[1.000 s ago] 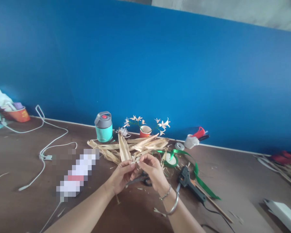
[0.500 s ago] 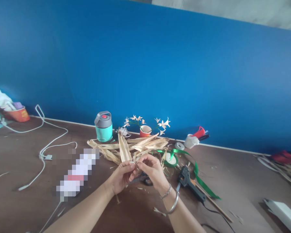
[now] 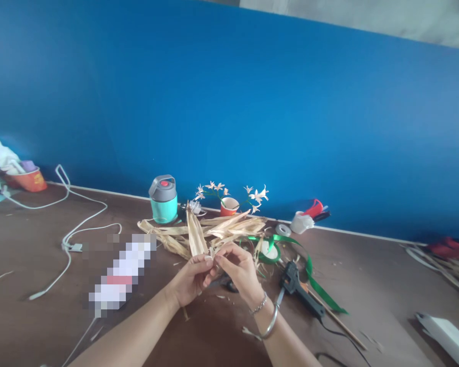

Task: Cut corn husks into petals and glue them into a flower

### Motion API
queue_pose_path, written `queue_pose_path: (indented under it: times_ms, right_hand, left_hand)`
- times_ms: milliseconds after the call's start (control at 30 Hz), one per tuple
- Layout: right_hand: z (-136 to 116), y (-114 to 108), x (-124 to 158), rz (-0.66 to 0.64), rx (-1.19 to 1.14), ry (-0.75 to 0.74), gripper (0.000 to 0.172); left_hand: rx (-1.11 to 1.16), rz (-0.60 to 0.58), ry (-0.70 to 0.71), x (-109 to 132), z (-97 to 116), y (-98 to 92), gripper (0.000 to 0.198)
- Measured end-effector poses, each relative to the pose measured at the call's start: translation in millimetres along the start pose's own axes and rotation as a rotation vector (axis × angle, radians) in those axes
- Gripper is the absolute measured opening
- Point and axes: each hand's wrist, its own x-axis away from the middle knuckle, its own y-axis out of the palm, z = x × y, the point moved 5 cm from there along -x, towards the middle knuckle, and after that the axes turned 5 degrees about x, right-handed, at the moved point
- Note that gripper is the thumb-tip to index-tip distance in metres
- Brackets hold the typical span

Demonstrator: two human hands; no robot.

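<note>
The left hand and right hand meet in front of the husks, pinching a pale piece. Behind the husks stand a flask and a cup; to their right lie a ribbon and a glue gun.

Beyond the left grip and right grip, dried husks block the way, the orange cup behind them. The glue gun and green ribbon obstruct the right; between the gun and the white box, a hand could pass over the tabletop.
</note>
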Motion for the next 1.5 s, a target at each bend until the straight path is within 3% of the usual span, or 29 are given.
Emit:
queue_pose_path:
  times_ms: [200, 433, 567, 733, 833, 1133, 1500]
  right_hand:
    - [2.0, 8.4, 2.4, -0.074, -0.131, 0.067, 0.020]
    - [5.8, 1.3, -0.4, -0.021, -0.059, 0.071, 0.023]
    - [3.5, -8.7, -3.1, 0.061, 0.041, 0.060, 0.021]
    - [6.5, -8.8, -4.7, 0.021, 0.101, 0.109, 0.022]
    - [6.2, -7.4, -4.4, 0.037, 0.110, 0.088, 0.019]
    - [4.1, -3.1, -0.5, 0.083, -0.110, 0.214, 0.014]
    - [12.5, 5.3, 5.9, 0.232, -0.257, 0.230, 0.007]
  left_hand:
    - [0.013, -0.003, 0.013, -0.6, 0.0, -0.6, 0.025]
    - [0.049, 0.047, 0.061, 0.3, 2.3, 0.3, 0.022]
    - [-0.002, 0.111, 0.170, 0.3, 6.4, -3.3, 0.019]
    - [-0.246, 0.219, 0.368, 2.9, 15.2, -6.2, 0.016]
    - [-0.319, 0.255, 0.407, 4.5, 16.9, -5.8, 0.015]
    - [-0.299, 0.227, 0.360, 3.7, 10.2, -7.3, 0.015]
    - [-0.534, 0.357, 0.572, 13.7, 25.7, -4.4, 0.008]
